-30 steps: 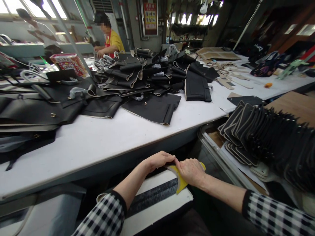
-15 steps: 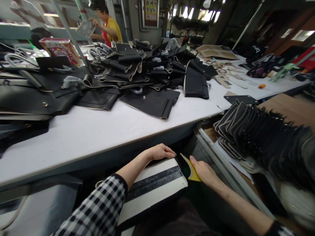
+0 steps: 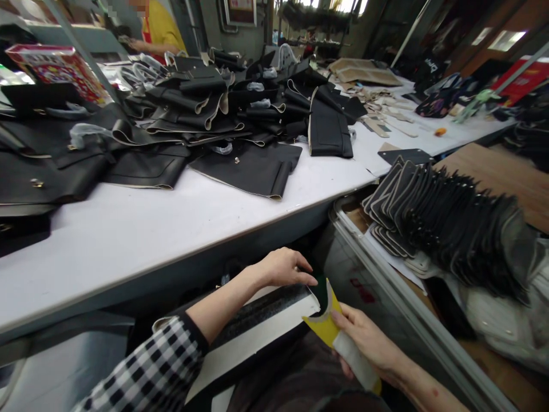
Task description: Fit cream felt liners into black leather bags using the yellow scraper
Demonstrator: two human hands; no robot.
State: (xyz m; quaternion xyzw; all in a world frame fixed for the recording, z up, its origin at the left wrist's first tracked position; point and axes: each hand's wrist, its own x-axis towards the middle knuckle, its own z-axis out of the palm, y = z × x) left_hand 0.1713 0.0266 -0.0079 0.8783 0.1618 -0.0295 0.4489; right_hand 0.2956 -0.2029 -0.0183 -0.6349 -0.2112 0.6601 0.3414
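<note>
My left hand (image 3: 285,267) rests with fingers bent on the far end of a white panel with a dark centre strip (image 3: 257,326) that lies across my lap. My right hand (image 3: 369,343) grips a yellow scraper-like tool with a white wrapped handle (image 3: 332,329), its yellow blade touching the panel's end corner. Both of my sleeves are black-and-white check.
A long white table (image 3: 171,223) carries heaps of black leather pieces (image 3: 223,114) and beige parts (image 3: 364,71). To the right stands a row of black cut pieces (image 3: 441,217) on a tray. A person in yellow (image 3: 156,28) works at the far end beside a red box (image 3: 55,66).
My right hand drew back from the panel's top toward me and turned the yellow tool, so its handle now shows. The camera tilted downward. My left hand stayed on the panel's end.
</note>
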